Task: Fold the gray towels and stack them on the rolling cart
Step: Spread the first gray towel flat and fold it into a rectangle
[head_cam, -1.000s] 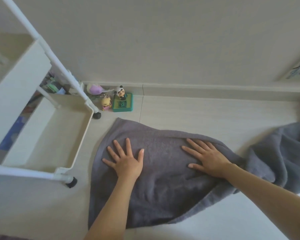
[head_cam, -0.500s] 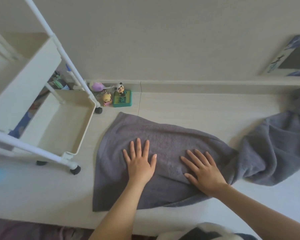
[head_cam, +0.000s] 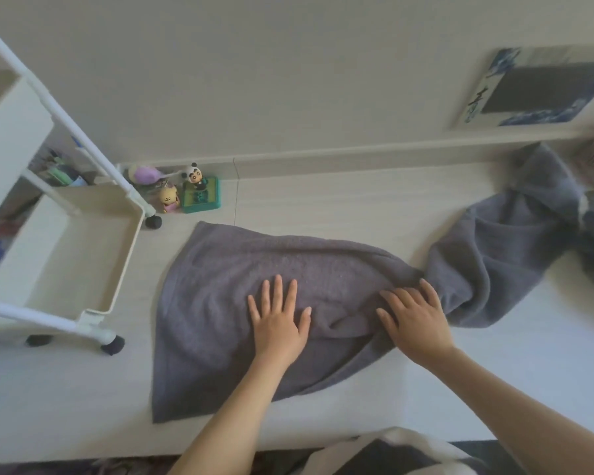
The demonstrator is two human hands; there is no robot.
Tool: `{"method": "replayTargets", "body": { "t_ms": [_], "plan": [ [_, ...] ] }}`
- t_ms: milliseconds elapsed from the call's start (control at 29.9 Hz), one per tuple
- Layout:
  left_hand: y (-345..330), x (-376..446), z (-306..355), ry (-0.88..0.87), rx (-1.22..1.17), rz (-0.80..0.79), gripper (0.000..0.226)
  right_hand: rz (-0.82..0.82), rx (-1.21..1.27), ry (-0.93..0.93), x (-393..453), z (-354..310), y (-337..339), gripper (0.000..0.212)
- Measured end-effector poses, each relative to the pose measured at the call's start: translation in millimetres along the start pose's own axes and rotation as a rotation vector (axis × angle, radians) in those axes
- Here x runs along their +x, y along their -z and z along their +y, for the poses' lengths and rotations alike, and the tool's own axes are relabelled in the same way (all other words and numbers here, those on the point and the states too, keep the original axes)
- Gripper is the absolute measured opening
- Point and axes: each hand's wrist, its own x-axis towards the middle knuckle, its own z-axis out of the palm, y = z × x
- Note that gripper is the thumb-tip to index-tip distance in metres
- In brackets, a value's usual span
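A gray towel (head_cam: pixel 220 289) lies spread on the pale floor in front of me, its right part running into a bunched gray heap (head_cam: pixel 501 255) near the wall. My left hand (head_cam: pixel 278 320) presses flat on the towel's middle, fingers straight and spread. My right hand (head_cam: pixel 415 320) rests flat on the towel's right side, where the cloth wrinkles beside it. The white rolling cart (head_cam: pixel 93 303) stands to the left with its lower tray holding nothing.
Small toy figures (head_cam: pixel 186 190) sit against the baseboard behind the cart's black wheel (head_cam: pixel 153 221). A framed picture (head_cam: pixel 542 87) leans on the wall at the right. A light garment edge (head_cam: pixel 391 450) shows at the bottom.
Both hands have slid rightward over the towel. My right hand now sits at the wrinkled right end. The view has pulled back, showing more of the heap and the picture.
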Motion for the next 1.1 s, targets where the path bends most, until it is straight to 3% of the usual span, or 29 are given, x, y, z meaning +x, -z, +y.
{"method": "replayTargets", "body": {
  "t_ms": [134, 234, 368, 569, 669, 870, 936, 1104],
  "plan": [
    [11.0, 7.8, 26.6, 0.022, -0.085, 0.014, 0.070, 0.201, 0.037, 0.001, -3.1, 26.2, 2.6, 0.049],
    [14.5, 13.3, 58.0, -0.072, -0.158, 0.072, 0.080, 0.253, 0.111, -0.152, 9.3, 45.5, 6.4, 0.050],
    [14.3, 23.8, 100.8, -0.190, -0.183, 0.048, 0.080, 0.068, 0.137, -0.362, 40.0, 72.8, 24.8, 0.048],
    [10.3, 44.7, 144.3, -0.299, -0.233, -0.037, 0.075, -0.127, 0.065, -0.461, 73.5, 85.2, 22.8, 0.065],
    [5.1, 53.5, 154.1, -0.247, -0.158, -0.144, 0.061, -0.119, 0.023, -0.451, 76.2, 89.7, 18.2, 0.048],
    [8.5, 58.3, 160.9, -0.148, -0.136, -0.204, 0.059, -0.106, 0.094, -0.404, 80.4, 100.0, 15.4, 0.024],
    [9.7, 61.5, 160.6, -0.104, -0.144, -0.220, 0.059, -0.033, 0.240, -0.413, 81.1, 103.6, 22.4, 0.017],
    [14.9, 81.1, 148.6, 0.024, -0.203, -0.232, 0.061, 0.375, 0.739, -0.558, 52.0, 129.0, 62.6, 0.013]
  ]
}}
